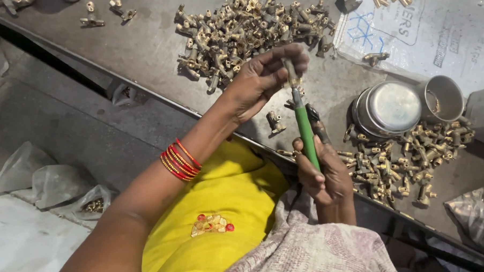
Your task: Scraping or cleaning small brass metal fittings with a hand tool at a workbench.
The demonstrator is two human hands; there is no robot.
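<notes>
Two bare hands work close together above the grey metal surface (148, 47). The left hand (263, 78) pinches a small brass fitting (292, 73) between thumb and fingertips, its grip narrow and closed on the piece, lifted clear so the end faces the tool. The right hand (324, 173) is wrapped in a full fist around the green handle of a screwdriver (305, 130), whose shaft points up into the fitting; holding both in the air seems to let the two line up end to end. Red and gold bangles (180, 160) sit on the left wrist. Behind the hands lies a large heap of brass fittings (245, 31), and a smaller, looser pile of brass fittings (407, 160) spreads to the right of the tool hand, near enough to be reached. One stray fitting (275, 121) lies alone just beside the screwdriver. Round steel tins (390, 108) and an open steel cup (443, 98) stand just past the smaller pile, beside a sheet of printed plastic (444, 36). Crumpled clear bags (47, 180) lie on the floor at the left, well apart from the work.
</notes>
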